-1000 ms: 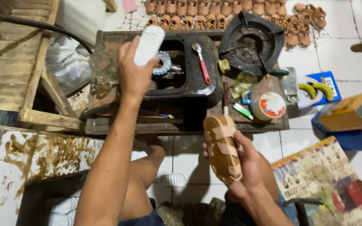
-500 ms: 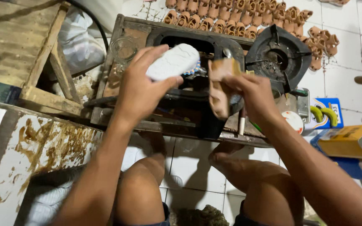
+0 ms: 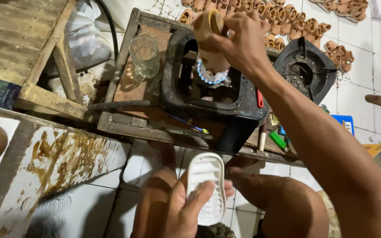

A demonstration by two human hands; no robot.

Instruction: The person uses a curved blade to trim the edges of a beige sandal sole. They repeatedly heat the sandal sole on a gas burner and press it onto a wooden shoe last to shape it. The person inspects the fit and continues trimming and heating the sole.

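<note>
Wooden last (image 3: 211, 42) gripped in right hand (image 3: 239, 42), held over the lit blue flame (image 3: 210, 76) of the black stove (image 3: 208, 94). White sole (image 3: 206, 187) grasped in left hand (image 3: 186, 211), low above the knees. Glass mug (image 3: 144, 56) left of stove on wooden tray (image 3: 124, 94); second burner (image 3: 305, 68) right, rows of small lasts (image 3: 287, 22) behind on tiled floor

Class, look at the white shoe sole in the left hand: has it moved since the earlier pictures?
Yes. The white shoe sole has come away from above the black stove, toward the person, and is now held low over the knees.
</note>
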